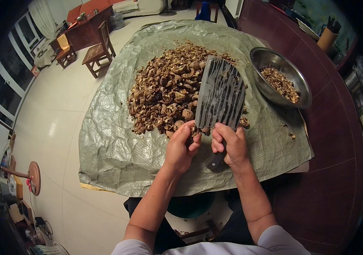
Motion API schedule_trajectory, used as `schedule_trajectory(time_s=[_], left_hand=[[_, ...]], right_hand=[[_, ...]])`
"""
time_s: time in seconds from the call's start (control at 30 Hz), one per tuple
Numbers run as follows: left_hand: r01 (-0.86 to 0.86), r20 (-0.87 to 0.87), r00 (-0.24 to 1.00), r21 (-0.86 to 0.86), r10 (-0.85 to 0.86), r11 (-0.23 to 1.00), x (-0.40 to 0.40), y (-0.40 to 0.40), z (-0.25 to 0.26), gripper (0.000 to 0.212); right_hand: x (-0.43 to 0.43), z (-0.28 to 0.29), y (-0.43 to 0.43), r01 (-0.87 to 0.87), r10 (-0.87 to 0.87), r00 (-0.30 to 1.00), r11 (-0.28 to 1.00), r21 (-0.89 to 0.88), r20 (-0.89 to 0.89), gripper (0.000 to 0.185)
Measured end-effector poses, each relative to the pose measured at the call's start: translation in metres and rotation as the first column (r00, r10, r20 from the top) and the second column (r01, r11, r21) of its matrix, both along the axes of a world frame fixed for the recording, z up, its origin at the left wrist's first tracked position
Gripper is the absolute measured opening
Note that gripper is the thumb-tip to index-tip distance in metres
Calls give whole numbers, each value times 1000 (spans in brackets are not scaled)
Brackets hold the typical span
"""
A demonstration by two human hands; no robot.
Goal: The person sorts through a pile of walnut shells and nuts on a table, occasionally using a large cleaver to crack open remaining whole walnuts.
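My right hand (231,143) grips the black handle of a cleaver (221,92), whose broad, dark-streaked blade points away from me over the right side of a heap of walnuts and cracked shells (165,92). Between the thumb and fingers of my left hand (181,146) is a piece of walnut (194,130), close to the blade's lower left corner. Part of that piece is hidden by the fingers. The heap lies on a crumpled green woven plastic sheet (114,143). Right of the heap, a steel bowl (258,55) contains broken walnut pieces (280,83).
A dark red surface (328,127) adjoins the sheet on the right. Small crumbs (292,136) lie on the sheet below the bowl. A green round container (191,205) is partly visible beneath the sheet's near edge. Wooden chairs (97,54) stand on the tiled floor at the upper left.
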State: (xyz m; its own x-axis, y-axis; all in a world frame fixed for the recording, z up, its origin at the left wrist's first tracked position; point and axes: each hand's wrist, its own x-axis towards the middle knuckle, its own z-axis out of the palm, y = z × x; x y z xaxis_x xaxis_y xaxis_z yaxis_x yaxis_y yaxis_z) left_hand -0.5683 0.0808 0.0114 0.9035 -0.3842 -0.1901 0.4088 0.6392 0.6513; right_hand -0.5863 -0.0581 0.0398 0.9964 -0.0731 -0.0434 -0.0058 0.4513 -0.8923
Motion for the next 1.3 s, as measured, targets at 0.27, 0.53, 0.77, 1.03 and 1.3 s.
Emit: schedule_trajectory(time_s=[0.27,0.53,0.77,1.03,1.3], left_hand=[[114,-114,985,-135,-130,984,2,5,-2,25],[118,-173,968,-315,-179,942,6,8,-3,26],[91,-182,974,-243,-138,966,5,8,0,25],[53,33,998,-40,-52,998,1,4,2,28],[6,130,991,31,-10,999,1,1,-1,24]], right_hand=[[0,-2,-3,-105,105,994,994,28,-11,19],[-6,6,-1,36,-27,992,997,-74,124,18],[-10,7,2,107,-37,977,938,-329,212,12],[-12,7,1,143,-62,973,918,-369,223,9],[-14,9,-1,130,-47,975,915,-383,218,10]])
